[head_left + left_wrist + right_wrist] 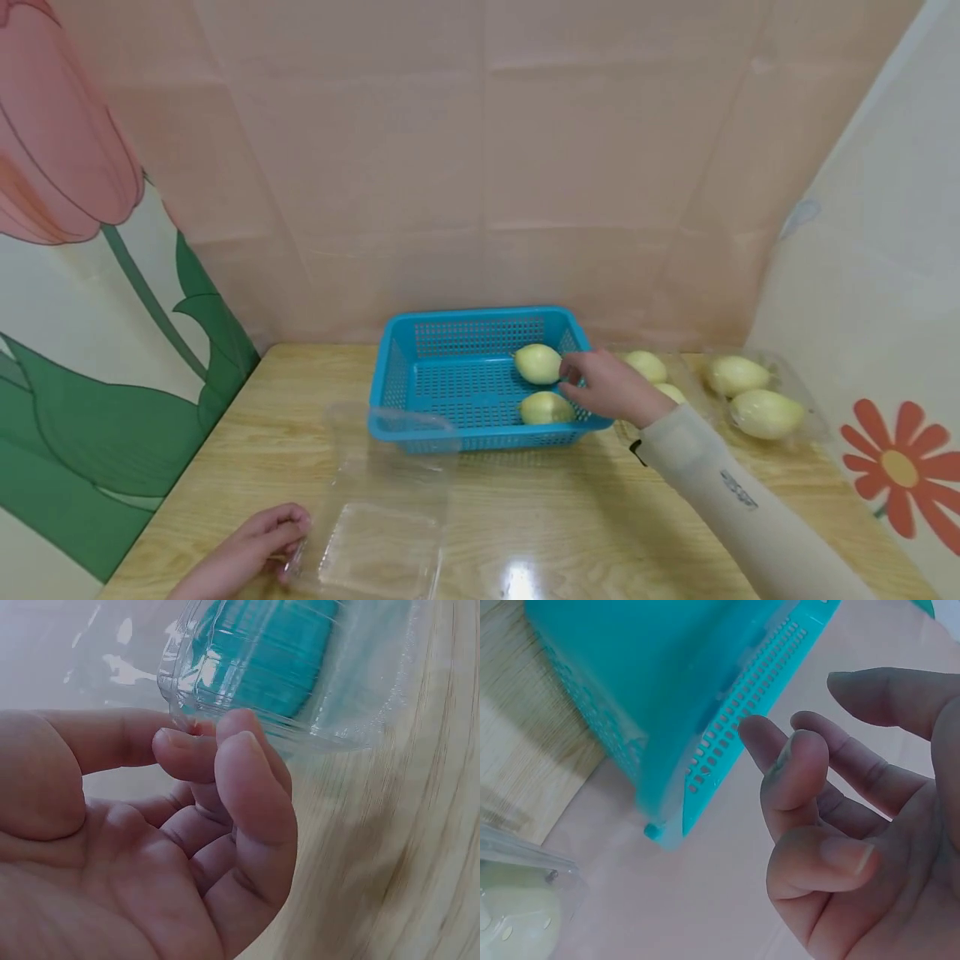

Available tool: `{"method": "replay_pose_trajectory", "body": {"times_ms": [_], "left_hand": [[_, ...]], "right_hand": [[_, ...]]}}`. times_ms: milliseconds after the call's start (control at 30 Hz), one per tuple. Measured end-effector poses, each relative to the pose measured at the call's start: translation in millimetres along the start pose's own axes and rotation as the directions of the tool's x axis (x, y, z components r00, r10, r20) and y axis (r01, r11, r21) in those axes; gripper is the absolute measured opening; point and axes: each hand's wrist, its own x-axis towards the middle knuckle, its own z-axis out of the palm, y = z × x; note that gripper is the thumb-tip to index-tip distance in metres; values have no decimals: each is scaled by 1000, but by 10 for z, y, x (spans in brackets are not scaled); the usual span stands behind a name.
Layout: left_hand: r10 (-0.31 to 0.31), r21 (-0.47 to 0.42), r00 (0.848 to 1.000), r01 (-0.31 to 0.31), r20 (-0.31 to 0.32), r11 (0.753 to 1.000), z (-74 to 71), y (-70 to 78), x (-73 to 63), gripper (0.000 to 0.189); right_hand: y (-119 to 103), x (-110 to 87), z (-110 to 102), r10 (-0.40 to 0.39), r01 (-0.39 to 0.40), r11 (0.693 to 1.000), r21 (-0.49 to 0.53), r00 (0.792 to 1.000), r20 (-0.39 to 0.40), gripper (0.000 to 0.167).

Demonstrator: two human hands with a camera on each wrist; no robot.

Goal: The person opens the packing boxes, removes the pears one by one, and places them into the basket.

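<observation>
At the lower left, my left hand (pixel 255 542) pinches the near left edge of a clear plastic clamshell box (pixel 382 521), which lies open on the table. The left wrist view has the thumb and fingertips (pixel 255 780) at the box's thin rim. My right hand (pixel 611 387) hovers over the right rim of a blue basket (pixel 487 439), fingers loosely bent. Its palm side (pixel 900 892) shows nothing held in the right wrist view. Inside the basket, two pale yellow-green fruits, one behind (pixel 536 364) and one in front (pixel 544 408), lie at the right side.
Right of the basket stands a clear box with pale fruits (pixel 645 367), partly hidden by the right forearm. Farther right, another clear box holds two more fruits (pixel 767 414). A pinkish sheet (pixel 480 183) hangs behind the wooden table (pixel 525 508).
</observation>
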Motion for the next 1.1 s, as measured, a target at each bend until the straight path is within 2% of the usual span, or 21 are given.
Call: {"method": "replay_pose_trajectory", "body": {"times_ms": [67,300,367,467,700,800,900,1033,1100], "left_hand": [[-5,-14,1000,6,10,1000,-62,-16,-17,27],[34,-52,995,-29,95,998,-286,-91,-93,22],[18,-69,994,-10,108,998,-356,-111,-120,22],[-11,-69,996,18,91,997,-462,-140,-173,23],[-80,-74,997,80,4,994,-740,-236,-363,23],[-90,-95,996,88,-10,992,-854,-273,-439,23],[-97,-131,995,96,3,987,-968,-293,-497,24],[-41,-215,996,57,75,975,-1090,-329,-524,31],[-16,-236,997,35,79,971,-1106,-328,-498,34]], "right_hand": [[15,-13,-3,4,-4,1000,-10,1000,-8,14],[68,-41,21,-29,28,999,-26,999,-39,11],[80,-46,29,-34,32,999,-28,999,-43,10],[99,-50,29,-38,36,999,-35,998,-49,11],[118,-43,23,-28,27,999,-33,999,-39,11],[125,-40,27,-23,22,999,-34,999,-37,10],[126,-40,30,-18,17,999,-32,999,-34,11],[121,-46,28,-13,12,1000,-26,1000,-29,10],[119,-49,27,-15,14,1000,-27,999,-32,9]]}}
